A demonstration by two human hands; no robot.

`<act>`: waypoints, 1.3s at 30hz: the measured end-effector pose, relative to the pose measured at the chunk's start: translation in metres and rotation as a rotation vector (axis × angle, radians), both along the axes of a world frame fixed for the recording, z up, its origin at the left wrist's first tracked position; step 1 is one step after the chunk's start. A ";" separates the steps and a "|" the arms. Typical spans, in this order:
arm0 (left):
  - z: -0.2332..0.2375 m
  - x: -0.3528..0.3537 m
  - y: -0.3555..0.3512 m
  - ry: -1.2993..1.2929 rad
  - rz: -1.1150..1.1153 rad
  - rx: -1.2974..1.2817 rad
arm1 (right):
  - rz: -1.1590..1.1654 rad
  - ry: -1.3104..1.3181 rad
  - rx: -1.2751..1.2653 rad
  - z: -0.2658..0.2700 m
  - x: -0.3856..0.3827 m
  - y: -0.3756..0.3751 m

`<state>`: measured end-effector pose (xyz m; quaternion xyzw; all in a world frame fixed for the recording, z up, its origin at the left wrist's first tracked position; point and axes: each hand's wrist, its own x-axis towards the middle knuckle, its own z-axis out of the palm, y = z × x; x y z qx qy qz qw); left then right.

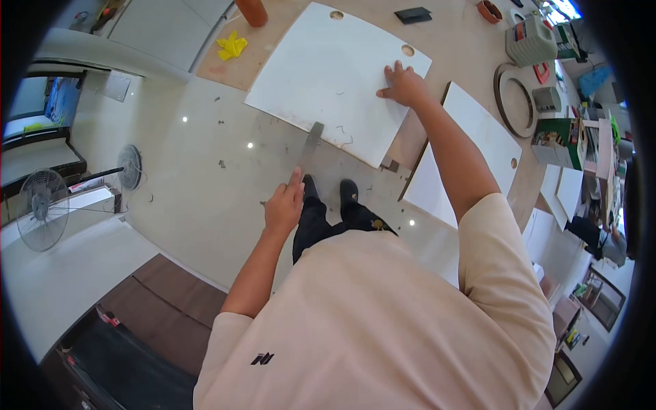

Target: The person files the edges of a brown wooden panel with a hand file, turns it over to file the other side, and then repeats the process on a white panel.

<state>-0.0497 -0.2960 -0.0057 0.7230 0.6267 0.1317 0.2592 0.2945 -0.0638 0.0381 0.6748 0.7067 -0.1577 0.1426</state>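
A white panel [328,68] with two round holes lies on the worktable, its near edge jutting over the floor. My left hand [283,203] is closed around the near end of a flat metal file [311,145], index finger stretched along it. The file's far end meets the panel's near edge. Dark curled shavings [346,134] are scattered on the white face. My right hand [404,85] rests on the panel by its right-hand hole, fingers spread and thumb out, holding nothing.
A second white panel [471,147] lies to the right. Around the worktable [458,48] are a yellow cloth [232,46], an orange-brown cylinder [252,11], a dark ring [502,102] and a plastic jug [531,41]. Fans [42,208] stand left; another person [611,246] is far right.
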 end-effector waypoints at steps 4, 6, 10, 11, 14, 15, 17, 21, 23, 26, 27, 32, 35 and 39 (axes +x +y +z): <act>-0.008 0.049 0.055 -0.020 -0.117 0.102 | -0.003 -0.024 -0.004 -0.004 0.000 0.004; -0.006 0.059 0.067 -0.027 -0.154 0.147 | 0.002 -0.014 -0.023 -0.001 0.002 0.002; 0.002 0.005 0.037 -0.021 -0.089 0.034 | -0.020 -0.053 -0.030 0.003 0.001 0.003; 0.004 -0.009 0.027 -0.028 -0.055 -0.031 | -0.026 -0.049 -0.028 0.003 0.002 0.005; 0.002 -0.014 0.027 0.022 -0.107 -0.022 | -0.029 -0.045 -0.051 -0.002 0.000 0.006; 0.000 -0.001 0.044 0.000 -0.127 0.012 | -0.030 -0.053 -0.050 -0.002 0.000 0.009; -0.003 0.038 0.070 -0.051 -0.165 0.066 | -0.034 -0.056 -0.062 -0.002 0.002 0.005; 0.005 0.029 0.071 -0.048 -0.169 0.101 | -0.031 -0.038 -0.075 0.010 -0.001 0.005; 0.005 -0.011 0.045 -0.111 -0.128 0.095 | -0.035 -0.036 -0.067 0.008 0.000 0.007; -0.002 -0.018 0.043 -0.020 -0.152 -0.013 | -0.037 -0.043 -0.066 -0.009 0.001 0.002; -0.001 -0.005 0.057 -0.008 -0.173 0.009 | -0.044 -0.041 -0.058 -0.007 0.001 0.005; 0.004 0.038 0.091 0.045 -0.241 0.075 | -0.047 -0.012 -0.052 0.002 0.002 0.005; 0.002 -0.018 0.054 -0.079 -0.140 0.113 | -0.063 -0.009 -0.057 0.004 0.000 0.005; 0.000 -0.020 0.054 -0.008 -0.142 -0.013 | -0.059 -0.022 -0.066 -0.007 0.003 0.004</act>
